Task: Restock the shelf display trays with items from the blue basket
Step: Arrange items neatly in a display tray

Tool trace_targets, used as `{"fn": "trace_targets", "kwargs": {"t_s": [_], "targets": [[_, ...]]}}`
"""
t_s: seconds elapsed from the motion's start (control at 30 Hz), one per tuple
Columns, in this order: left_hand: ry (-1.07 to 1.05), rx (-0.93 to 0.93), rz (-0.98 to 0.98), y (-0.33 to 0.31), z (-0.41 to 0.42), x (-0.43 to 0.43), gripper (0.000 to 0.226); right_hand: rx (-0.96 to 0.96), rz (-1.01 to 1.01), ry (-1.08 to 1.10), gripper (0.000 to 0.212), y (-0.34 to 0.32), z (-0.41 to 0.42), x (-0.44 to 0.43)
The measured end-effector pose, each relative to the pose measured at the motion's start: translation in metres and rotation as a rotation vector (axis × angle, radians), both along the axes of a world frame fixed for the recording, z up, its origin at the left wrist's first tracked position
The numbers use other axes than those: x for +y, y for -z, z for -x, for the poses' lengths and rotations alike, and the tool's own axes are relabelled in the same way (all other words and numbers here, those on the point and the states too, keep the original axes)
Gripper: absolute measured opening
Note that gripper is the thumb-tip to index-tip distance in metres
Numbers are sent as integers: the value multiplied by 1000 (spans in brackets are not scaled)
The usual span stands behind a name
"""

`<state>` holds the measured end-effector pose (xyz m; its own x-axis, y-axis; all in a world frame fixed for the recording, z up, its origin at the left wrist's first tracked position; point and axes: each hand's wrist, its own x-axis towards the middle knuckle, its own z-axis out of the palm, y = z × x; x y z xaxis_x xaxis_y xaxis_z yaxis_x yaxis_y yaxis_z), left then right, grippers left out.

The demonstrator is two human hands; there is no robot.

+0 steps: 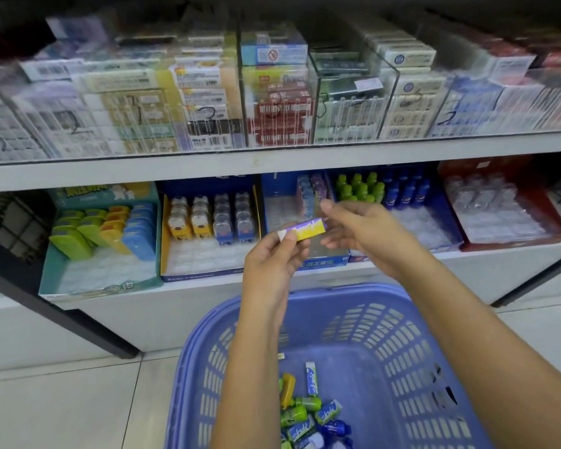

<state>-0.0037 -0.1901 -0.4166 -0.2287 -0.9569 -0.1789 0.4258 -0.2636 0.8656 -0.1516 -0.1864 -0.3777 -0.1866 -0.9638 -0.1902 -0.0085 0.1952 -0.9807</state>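
Observation:
My left hand (pixel 272 257) is shut on a small yellow and purple pack (pixel 305 229), held level in front of the lower shelf. My right hand (pixel 353 228) hovers just right of the pack's end, fingers apart and holding nothing. Below both arms stands the blue basket (pixel 402 345), with several small packs and little bottles (pixel 308 413) lying at its bottom. On the lower shelf behind the pack sits a blue display tray (pixel 324 259) with a row of small packs at its back (pixel 308 192) and bare slots in front.
Left of it stand a tray of bear-shaped boxes (pixel 208 222) and a teal tray of coloured cases (pixel 104 231). To the right are a tray of green and blue bottles (pixel 382 189) and a red tray (pixel 506 202). Clear bins of boxed goods (pixel 272 98) fill the upper shelf.

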Motion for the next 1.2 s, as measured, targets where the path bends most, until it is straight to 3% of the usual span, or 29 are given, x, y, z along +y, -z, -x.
{"fn": "trace_targets", "kwargs": {"t_s": [0.07, 0.13, 0.3, 0.4, 0.5, 0.67, 0.93, 1.1, 1.2], "targets": [[-42, -98, 107, 2, 3, 0, 15, -144, -107, 4, 34, 4, -2, 9], [-62, -244, 247, 2, 5, 2, 17, -160, -161, 32, 34, 3, 0, 10], [-23, -449, 441, 2, 11, 7, 35, -125, -54, 94, 3, -6, 13, -4], [17, -900, 676, 9, 12, 5, 44, 337, 130, 215, 15, -13, 28, -19], [154, -1089, 741, 16, 16, 8, 44, 729, 212, 198, 13, -15, 34, -37], [223, -1179, 758, 26, 20, 8, 44, 1037, 71, -58, 14, -5, 35, -62], [219, -1175, 762, 28, 19, 5, 44, 1198, -31, -266, 23, -14, 31, -77], [232, -1155, 776, 28, 17, 4, 43, 1275, -96, -267, 22, -18, 23, -81], [168, -985, 766, 22, 10, 9, 31, 1303, -153, -234, 23, -18, 16, -82]]}}
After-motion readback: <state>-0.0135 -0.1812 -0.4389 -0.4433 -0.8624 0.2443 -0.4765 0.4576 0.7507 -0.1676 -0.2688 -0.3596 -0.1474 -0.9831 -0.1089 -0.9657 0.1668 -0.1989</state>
